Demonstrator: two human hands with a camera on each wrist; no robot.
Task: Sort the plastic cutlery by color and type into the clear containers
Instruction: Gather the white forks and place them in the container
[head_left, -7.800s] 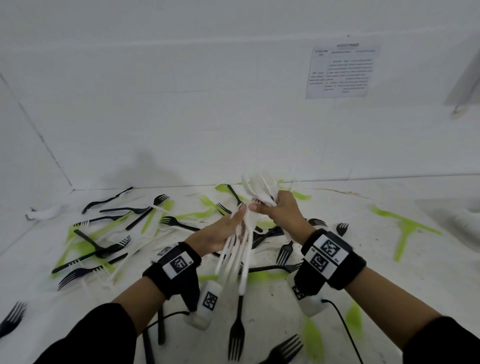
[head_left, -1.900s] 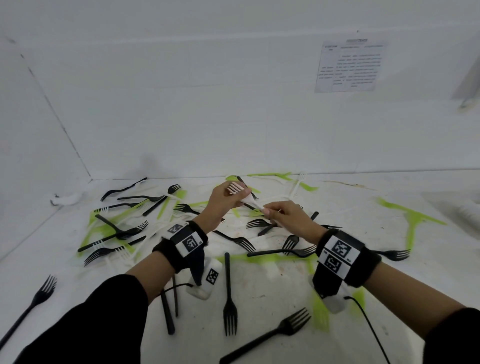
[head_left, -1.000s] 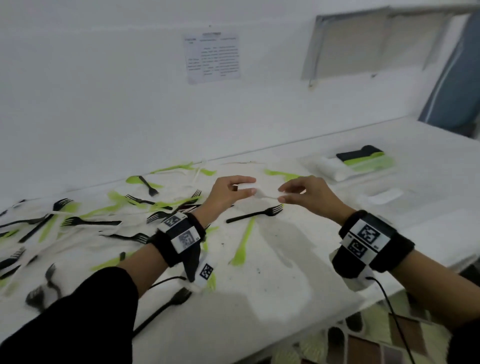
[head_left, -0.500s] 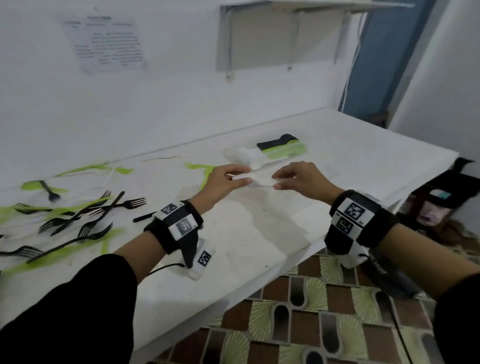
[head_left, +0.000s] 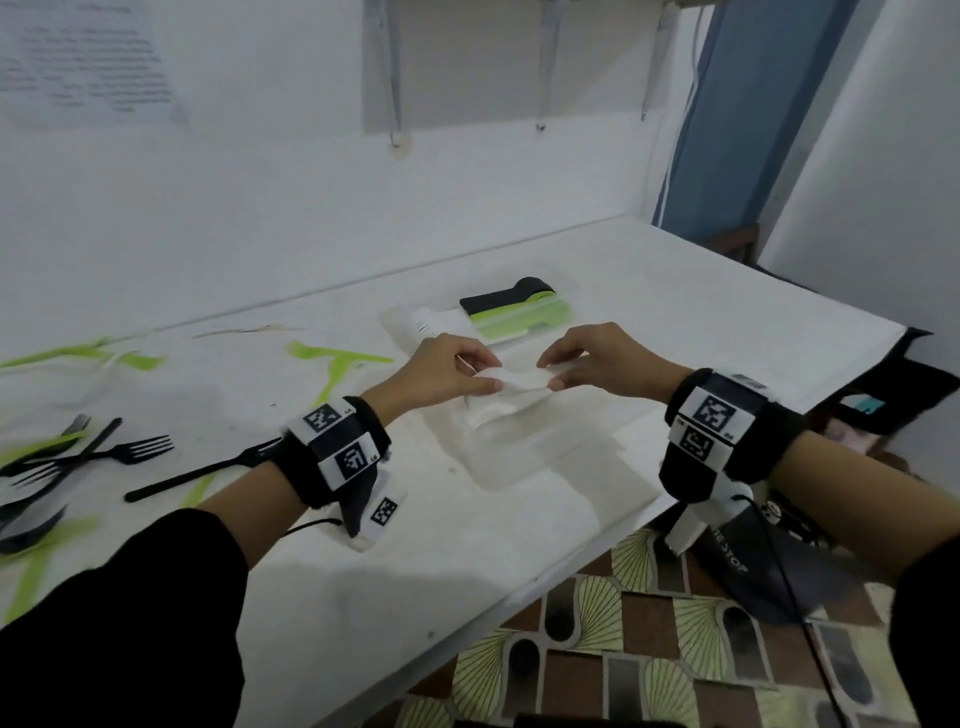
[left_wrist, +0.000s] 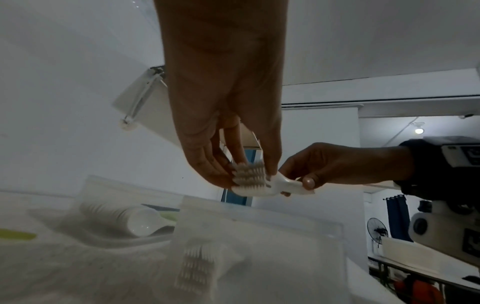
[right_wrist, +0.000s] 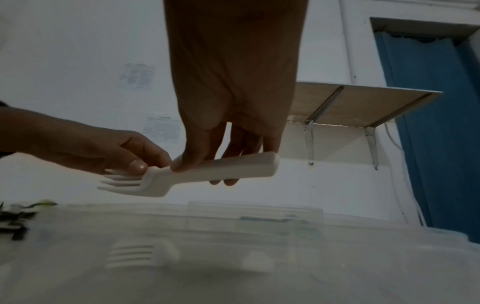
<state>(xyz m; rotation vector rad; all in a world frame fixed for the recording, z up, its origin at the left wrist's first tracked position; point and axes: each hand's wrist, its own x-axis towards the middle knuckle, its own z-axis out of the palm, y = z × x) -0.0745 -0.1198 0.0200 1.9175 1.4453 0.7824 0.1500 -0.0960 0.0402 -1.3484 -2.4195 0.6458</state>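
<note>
— What were they holding over the box?

— A stack of white plastic forks (head_left: 511, 383), nested tight so it read almost as one thick fork. The left hand (head_left: 444, 370) pinched the tine end between thumb and fingertips; the right hand (head_left: 597, 361) pinched the handle end the same way. Both hands were clamped on it, and the stack hung level just above a clear plastic container (head_left: 524, 447) on the white table (head_left: 727, 291).

— How many forks in the stack?

— I couldn't count them. From the left wrist I saw several rows of tines (left_wrist: 249, 175) layered together, too blurred to number. More white forks (left_wrist: 193, 271) already lay inside that container, hazy through its wall.

— Any other containers?

— One more clear container (head_left: 397, 325) behind the hands, holding three bundles: stacked white spoons (head_left: 431, 325), a black bundle (head_left: 506, 296) and a lime-green bundle (head_left: 519, 319). The type of those last two I couldn't make out.

— And the loose pieces?

— At the left edge, about three black plastic forks (head_left: 202, 470) crossed over one another, with lime-green plastic cutlery (head_left: 332, 369) scattered flat on the table. The frame cut the pile off, so the full count stayed hidden.
</note>
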